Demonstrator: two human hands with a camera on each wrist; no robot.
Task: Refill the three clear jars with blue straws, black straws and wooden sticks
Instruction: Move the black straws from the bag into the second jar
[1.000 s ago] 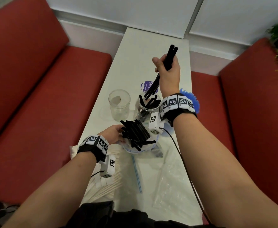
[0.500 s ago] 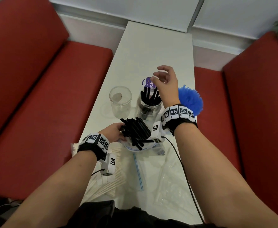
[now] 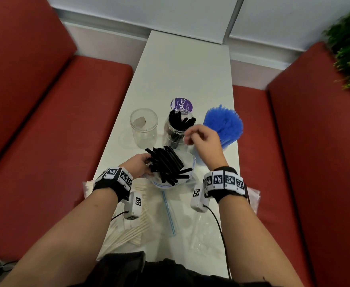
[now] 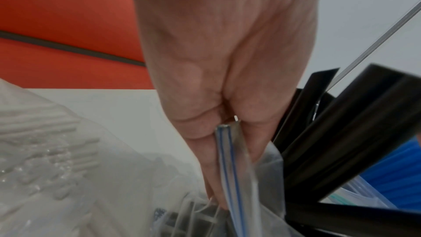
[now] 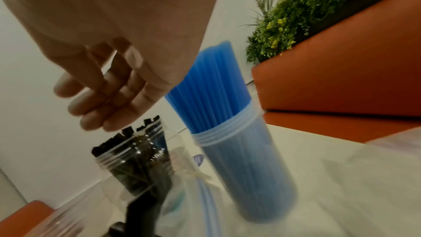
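Three clear jars stand in a row on the white table (image 3: 182,65): an empty jar (image 3: 144,129) on the left, a jar of black straws (image 3: 179,127) in the middle, and a jar of blue straws (image 3: 223,125) on the right. In front of them a zip bag (image 3: 185,162) holds a bundle of black straws (image 3: 165,164). My left hand (image 3: 146,163) pinches the bag's zip strip (image 4: 230,150) at its left edge. My right hand (image 3: 192,135) hovers empty, fingers (image 5: 109,100) relaxed, just above the black-straw jar (image 5: 134,165), beside the blue-straw jar (image 5: 239,150).
A bag of wooden sticks (image 3: 128,230) lies at the near left under my left forearm. An empty clear bag (image 3: 207,230) lies at the near right. A purple round label (image 3: 181,104) sits behind the jars. Red benches (image 3: 56,131) flank the narrow table.
My right hand held black straws above the middle jar, let them go into it, and has drawn back towards me, empty. The left hand has kept its hold on the bag.
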